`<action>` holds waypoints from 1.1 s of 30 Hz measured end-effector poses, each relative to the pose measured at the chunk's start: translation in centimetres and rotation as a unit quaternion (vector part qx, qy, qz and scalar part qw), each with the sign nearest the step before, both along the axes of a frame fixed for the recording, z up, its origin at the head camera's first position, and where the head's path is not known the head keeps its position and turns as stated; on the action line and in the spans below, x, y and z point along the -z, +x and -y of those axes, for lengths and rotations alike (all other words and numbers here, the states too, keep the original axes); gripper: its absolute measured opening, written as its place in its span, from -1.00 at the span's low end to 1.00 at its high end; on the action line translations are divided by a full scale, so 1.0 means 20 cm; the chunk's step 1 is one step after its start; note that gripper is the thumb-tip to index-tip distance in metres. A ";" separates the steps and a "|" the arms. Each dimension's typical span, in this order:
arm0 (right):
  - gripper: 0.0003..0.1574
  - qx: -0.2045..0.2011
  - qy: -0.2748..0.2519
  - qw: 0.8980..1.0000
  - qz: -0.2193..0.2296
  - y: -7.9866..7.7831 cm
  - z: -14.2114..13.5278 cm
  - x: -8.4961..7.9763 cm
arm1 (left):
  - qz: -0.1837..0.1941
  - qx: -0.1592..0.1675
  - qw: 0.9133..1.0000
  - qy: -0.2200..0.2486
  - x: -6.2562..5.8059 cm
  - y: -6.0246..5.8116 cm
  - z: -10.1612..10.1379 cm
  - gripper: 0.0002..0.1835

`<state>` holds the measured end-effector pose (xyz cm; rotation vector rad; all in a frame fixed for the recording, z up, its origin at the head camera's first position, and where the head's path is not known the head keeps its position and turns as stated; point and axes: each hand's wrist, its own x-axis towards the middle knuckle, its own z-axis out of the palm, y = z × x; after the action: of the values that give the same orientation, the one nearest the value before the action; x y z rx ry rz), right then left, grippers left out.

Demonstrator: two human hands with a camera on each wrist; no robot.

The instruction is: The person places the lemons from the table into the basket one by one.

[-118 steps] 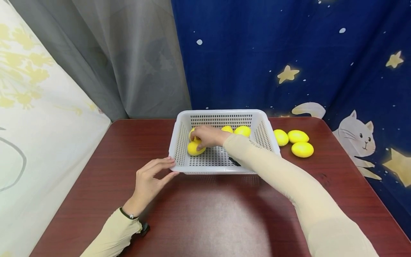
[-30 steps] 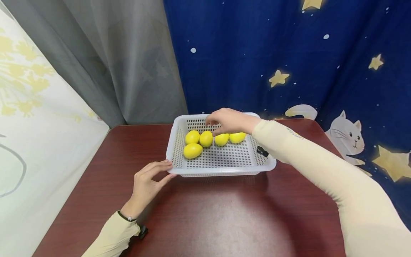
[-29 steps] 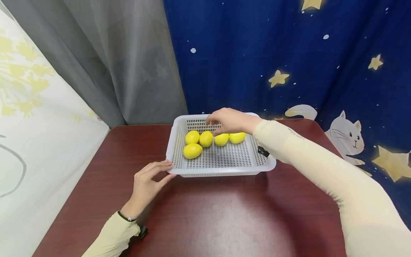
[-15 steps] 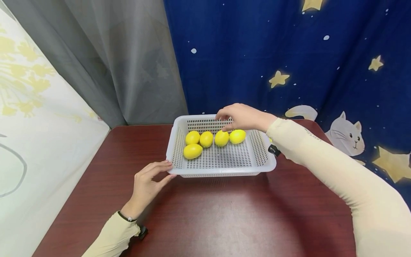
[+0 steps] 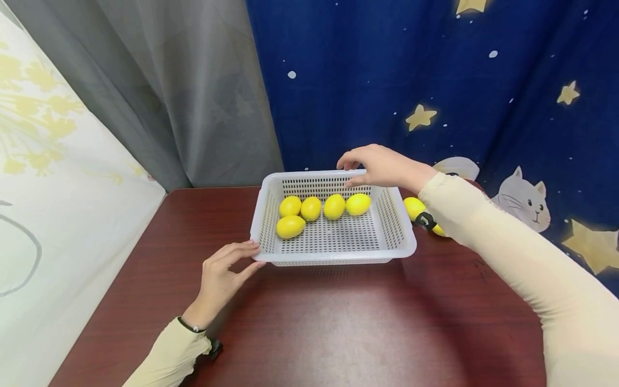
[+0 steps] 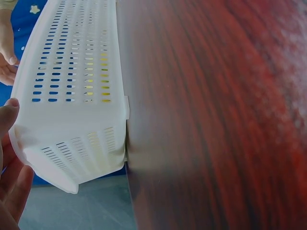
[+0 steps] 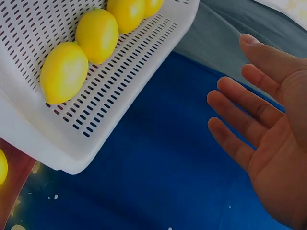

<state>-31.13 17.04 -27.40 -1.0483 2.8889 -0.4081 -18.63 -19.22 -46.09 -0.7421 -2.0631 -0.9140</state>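
Note:
A white perforated plastic basket [image 5: 333, 257] stands on the table with several yellow lemons [image 5: 290, 227] in it, four-sided and shallow in shape. At its front left corner my left hand [image 5: 222, 277] holds the rim, fingertips on the side and thumb at the front. In the left wrist view the thumb [image 6: 8, 115] and fingers [image 6: 19, 187] meet the basket's corner. My right hand [image 5: 384, 166] hovers over the basket's back right rim, holding nothing. The right wrist view shows its fingers [image 7: 235, 139] spread and relaxed, apart from the basket.
To the basket's right, a lemon [image 5: 414, 208] and part of another [image 5: 439, 231] lie on the table, partly hidden by my right sleeve and wrist strap. The dark red wooden table [image 5: 309, 322] backs onto a blue curtain [image 5: 348, 80] and a grey one.
Earlier my right hand was at the lemons in the basket's left side. It has since lifted and moved right, uncovering the lemons. My left hand has stayed at the corner.

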 end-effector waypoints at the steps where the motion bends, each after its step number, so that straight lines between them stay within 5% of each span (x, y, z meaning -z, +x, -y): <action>1: -0.43 0.003 -0.001 1.000 -0.001 0.00 -0.01 -0.01 | 0.001 0.000 1.000 -0.001 0.00 0.00 0.00 -0.61; 14: -0.44 0.055 -0.013 0.998 -0.006 0.00 -0.23 -0.06 | 0.002 -0.002 1.000 -0.001 -0.01 0.00 0.00 -0.57; 33: -0.46 0.101 -0.027 0.995 0.000 0.02 -0.38 -0.01 | 0.008 -0.009 1.000 -0.006 0.00 0.01 0.02 -0.56</action>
<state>-30.69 24.69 -27.20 -0.7643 3.0094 -0.4988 -18.46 -19.68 -46.16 -0.7243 -2.0886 -0.9012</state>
